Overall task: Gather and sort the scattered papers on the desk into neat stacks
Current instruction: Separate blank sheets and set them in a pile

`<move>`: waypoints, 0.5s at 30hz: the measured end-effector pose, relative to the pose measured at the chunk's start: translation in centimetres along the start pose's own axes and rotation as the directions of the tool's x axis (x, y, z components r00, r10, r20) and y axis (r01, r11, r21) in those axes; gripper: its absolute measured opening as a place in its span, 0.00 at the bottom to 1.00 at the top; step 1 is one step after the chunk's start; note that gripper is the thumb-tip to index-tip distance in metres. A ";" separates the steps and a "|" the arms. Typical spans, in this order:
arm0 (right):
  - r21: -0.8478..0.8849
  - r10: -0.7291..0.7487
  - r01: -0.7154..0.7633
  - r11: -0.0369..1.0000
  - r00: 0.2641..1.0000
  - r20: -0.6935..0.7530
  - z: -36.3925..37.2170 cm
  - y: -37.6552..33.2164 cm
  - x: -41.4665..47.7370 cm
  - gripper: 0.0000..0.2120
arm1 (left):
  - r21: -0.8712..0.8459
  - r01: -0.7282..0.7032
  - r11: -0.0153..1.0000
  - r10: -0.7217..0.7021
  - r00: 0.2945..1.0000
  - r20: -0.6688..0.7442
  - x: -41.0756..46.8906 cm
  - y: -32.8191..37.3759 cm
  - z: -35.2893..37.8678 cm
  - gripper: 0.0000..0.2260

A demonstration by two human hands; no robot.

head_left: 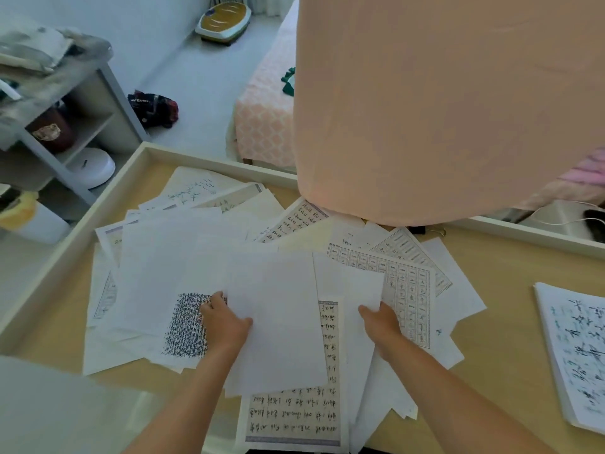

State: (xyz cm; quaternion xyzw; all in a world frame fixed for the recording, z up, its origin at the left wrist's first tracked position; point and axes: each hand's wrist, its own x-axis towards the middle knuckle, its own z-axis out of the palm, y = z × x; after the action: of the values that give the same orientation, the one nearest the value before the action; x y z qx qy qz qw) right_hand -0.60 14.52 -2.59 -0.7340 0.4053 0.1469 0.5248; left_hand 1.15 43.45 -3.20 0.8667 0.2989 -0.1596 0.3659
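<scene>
Papers [170, 257] lie fanned and overlapping across the middle of the worktop [510, 290]. Blank sheets are mixed with handwritten and printed ones, so the sorting looks far from done. The left hand [226, 319] grasps the left edge of a blank sheet [278, 326] lying uppermost, with the thumb on top. The right hand [381, 322] takes the lower corner of a second blank sheet [347, 286] just beside it. Both grips sit at the edges, seemingly to peel the blanks off the written pages beneath and bring like to like.

A tidy stack [573, 355] of handwritten pages sits well apart at the right, probably a sorted pile; the frame edge cuts it off. Beneath the blank sheets a lined handwritten page [294, 417] shows only its lower part and right margin. A densely printed page [186, 326] is partly covered by the left hand. The right hand's fingertips are hidden under the corner they hold.

A peach cloth [442, 109] hangs over the far side of the worktop and conceals whatever lies there. A small metal clip [437, 231] peeks out below its hem, too small to identify surely. The writing is blurred throughout.
</scene>
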 end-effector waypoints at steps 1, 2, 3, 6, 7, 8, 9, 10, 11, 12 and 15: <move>-0.019 -0.006 0.007 1.000 0.999 0.042 0.2 0.3 -0.2 0.07 | -0.087 0.011 0.996 -0.008 0.999 0.034 0.0 -0.1 -0.2 0.29; -0.034 -0.013 0.016 0.999 0.997 0.074 0.2 0.5 -0.3 0.10 | -0.166 0.031 0.986 -0.017 0.996 0.087 0.1 -0.2 -0.3 0.23; -0.030 -0.024 0.026 0.999 0.996 0.090 0.1 0.5 -0.6 0.10 | -0.239 0.061 0.969 -0.026 0.989 0.146 0.1 -0.4 -0.6 0.17; 0.040 -0.049 0.047 0.998 0.997 0.061 -0.6 0.4 -0.8 0.05 | -0.297 0.090 0.950 -0.010 0.965 0.261 -0.2 -1.0 -1.5 0.11; 0.066 -0.048 0.045 0.997 0.998 0.044 -0.8 0.5 -0.7 0.03 | -0.243 0.062 0.968 0.007 0.961 0.275 -0.3 -1.4 -1.6 0.11; 0.070 -0.036 0.033 0.997 0.998 0.042 -1.0 0.6 -0.6 0.01 | -0.165 0.029 0.986 0.019 0.959 0.282 -0.6 -1.7 -1.6 0.10; 0.060 -0.020 0.017 0.998 0.998 0.054 -0.9 0.6 -0.7 0.04 | -0.095 0.002 0.995 0.025 0.962 0.273 -1.0 -2.0 -1.5 0.08; 0.030 0.005 -0.008 1.000 0.997 0.083 -0.7 0.7 -0.8 0.09 | -0.052 -0.012 0.999 0.025 0.968 0.249 -1.6 -2.1 -1.2 0.06; 0.023 0.028 -0.031 0.999 0.991 0.128 -0.3 0.8 -1.2 0.13 | -0.046 -0.018 0.999 0.028 0.976 0.217 -2.2 -2.1 -0.8 0.04; 0.044 0.031 -0.039 0.998 0.983 0.181 0.2 0.9 -1.6 0.15 | -0.066 -0.014 0.998 0.027 0.982 0.190 -2.8 -2.0 -0.4 0.02; 0.019 -0.055 0.051 0.998 0.960 0.274 1.9 1.0 -3.0 0.17 | -0.175 0.020 0.984 0.025 0.968 0.250 -4.3 -0.8 0.6 0.03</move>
State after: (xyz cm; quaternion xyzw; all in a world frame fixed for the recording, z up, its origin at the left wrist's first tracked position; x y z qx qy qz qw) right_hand -2.81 17.40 -2.07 -0.7140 0.3097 0.2306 0.5840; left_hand -2.70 41.72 -1.95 0.8042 0.2618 -0.2407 0.4763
